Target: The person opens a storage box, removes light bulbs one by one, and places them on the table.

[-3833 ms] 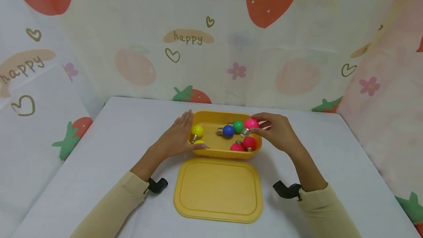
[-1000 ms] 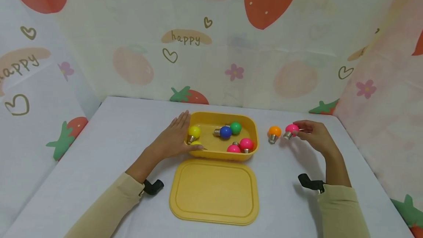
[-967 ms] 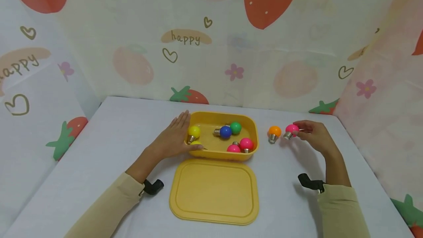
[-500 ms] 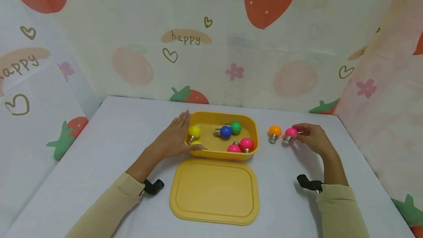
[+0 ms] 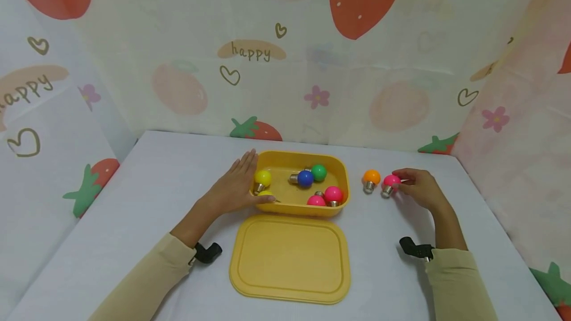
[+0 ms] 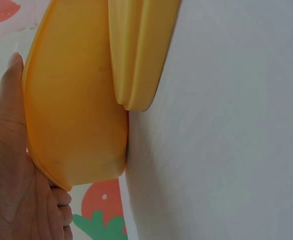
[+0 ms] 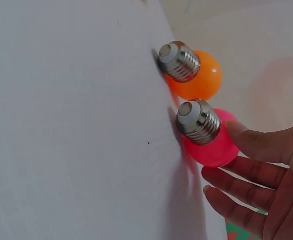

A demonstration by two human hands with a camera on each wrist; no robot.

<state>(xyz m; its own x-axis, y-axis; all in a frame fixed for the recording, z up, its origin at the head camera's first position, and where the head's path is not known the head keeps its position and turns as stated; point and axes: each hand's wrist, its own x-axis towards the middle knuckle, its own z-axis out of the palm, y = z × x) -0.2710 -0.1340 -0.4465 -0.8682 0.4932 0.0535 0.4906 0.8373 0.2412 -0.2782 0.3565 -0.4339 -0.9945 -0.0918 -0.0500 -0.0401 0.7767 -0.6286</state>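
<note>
In the head view my right hand pinches a pink light bulb by its globe, silver screw base toward me. The right wrist view shows the thumb on one side of the globe and fingers on the other; the bulb is at the white tabletop. An orange bulb lies close beside it. My left hand rests against the left end of a yellow plastic box, fingers straight, thumb along the front rim. Inside are a blue bulb, a green bulb, two pink and two yellow bulbs, one yellow partly hidden by the thumb.
A flat yellow lid lies on the white table just in front of the box. Behind and at both sides hang cloths printed with strawberries. Black camera mounts stick out at both wrists.
Since the oldest frame, the right hand has carried the pink bulb out of the box to the table's right side. Over the last second it shifts slightly left and down, beside the orange bulb.
</note>
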